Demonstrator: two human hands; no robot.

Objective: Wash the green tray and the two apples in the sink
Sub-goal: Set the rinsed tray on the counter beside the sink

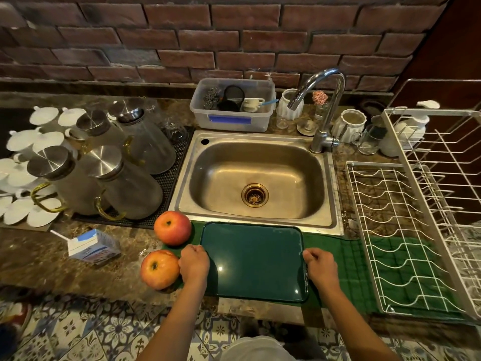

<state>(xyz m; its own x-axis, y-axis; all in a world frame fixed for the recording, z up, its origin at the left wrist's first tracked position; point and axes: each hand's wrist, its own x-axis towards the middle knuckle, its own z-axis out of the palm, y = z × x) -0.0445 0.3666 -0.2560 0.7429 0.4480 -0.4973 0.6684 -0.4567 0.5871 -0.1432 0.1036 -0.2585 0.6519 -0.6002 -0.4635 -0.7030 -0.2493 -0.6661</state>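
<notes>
Both hands, left hand (194, 264) and right hand (319, 265), are gripping the flat dark-green plastic tray (252, 260) on the table; two red-orange apples (172, 227) are sitting beside it; steel sink (256, 178) looks dry, washing not yet begun.

you see a glossy, smooth green tray (252, 259) on a matt green cloth (346, 267); the sink (329, 214) and tap (325, 100) are shiny metal, the apples (172, 227) smooth-skinned, the rack (395, 230) white coated wire, the wall (208, 35) rough brick.

Glass jugs (122, 162) and a small carton (93, 246) left of the basin; wire rack (406, 230) right.
</notes>
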